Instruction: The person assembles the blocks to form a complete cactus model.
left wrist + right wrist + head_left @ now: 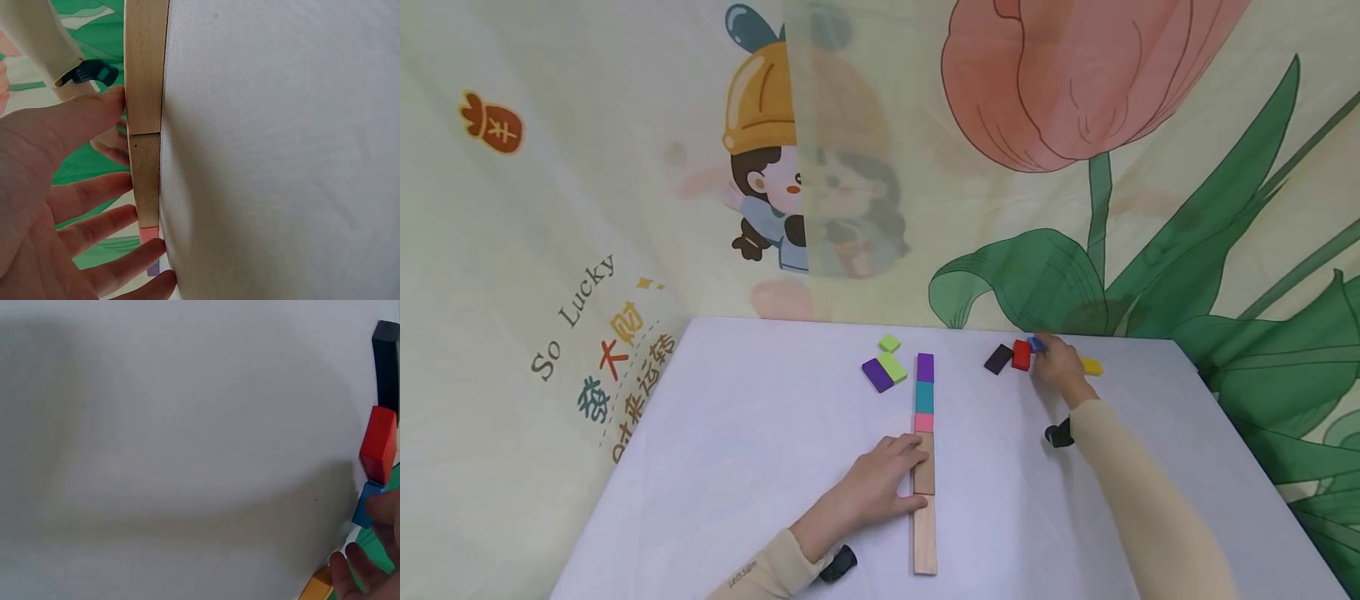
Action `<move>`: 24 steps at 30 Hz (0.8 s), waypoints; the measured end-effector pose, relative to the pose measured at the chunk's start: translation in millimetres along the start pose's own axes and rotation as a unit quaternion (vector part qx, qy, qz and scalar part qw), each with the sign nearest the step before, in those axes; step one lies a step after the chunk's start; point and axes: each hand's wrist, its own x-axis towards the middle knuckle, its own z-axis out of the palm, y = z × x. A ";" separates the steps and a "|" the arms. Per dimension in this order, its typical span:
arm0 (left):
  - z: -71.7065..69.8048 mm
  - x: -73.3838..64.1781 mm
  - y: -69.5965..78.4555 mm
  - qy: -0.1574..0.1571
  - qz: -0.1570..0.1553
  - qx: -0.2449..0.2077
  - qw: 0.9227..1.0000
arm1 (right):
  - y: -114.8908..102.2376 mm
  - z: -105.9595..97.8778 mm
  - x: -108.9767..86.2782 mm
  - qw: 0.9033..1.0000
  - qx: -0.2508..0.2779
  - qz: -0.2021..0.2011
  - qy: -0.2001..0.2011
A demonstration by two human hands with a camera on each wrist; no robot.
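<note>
In the head view a straight row runs up the white table: two wooden blocks (925,533), then a pink block (924,422), a teal block (924,397) and a purple block (925,367). My left hand (876,483) lies along the row's left side, fingers spread, thumb and fingertips touching the wooden blocks (147,181). Far right, my right hand (1060,367) pinches a small blue block (367,503) between thumb and finger; the far finger is mostly hidden. Its other fingers (344,575) extend near a yellow block (1092,367).
Left of the blue block stand a red block (1021,355) and a black block (998,359). Two lime green blocks (890,342) and another purple block (877,376) lie left of the row's far end. A printed curtain (865,167) hangs behind the table.
</note>
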 end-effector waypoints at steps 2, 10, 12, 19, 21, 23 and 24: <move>-0.4 0.0 0.8 -0.001 0.001 0.001 1.000 | 0.3 0.5 -0.8 1.000 -0.012 0.008 0.003; -0.6 1.2 2.2 -0.001 0.002 -0.002 1.000 | -2.1 -3.0 -9.3 0.996 -0.042 0.057 0.054; -0.3 1.2 2.1 -0.001 0.002 -0.002 1.000 | -2.3 -7.6 -11.0 0.995 -0.043 0.062 0.063; 0.3 0.1 0.9 -0.002 -0.004 -0.002 1.000 | -23.5 -24.0 -5.8 0.994 0.064 0.035 0.077; 0.1 -0.3 0.7 -0.002 -0.005 -0.003 1.000 | -38.6 -23.6 -2.7 0.993 0.104 0.029 0.055; -0.1 -0.4 0.5 -0.002 -0.005 -0.004 1.000 | -56.0 -19.9 -1.4 0.991 0.130 0.022 0.035; 0.0 -0.3 0.5 -0.002 -0.005 -0.004 1.000 | -64.2 -16.9 -1.1 0.989 0.146 0.018 0.026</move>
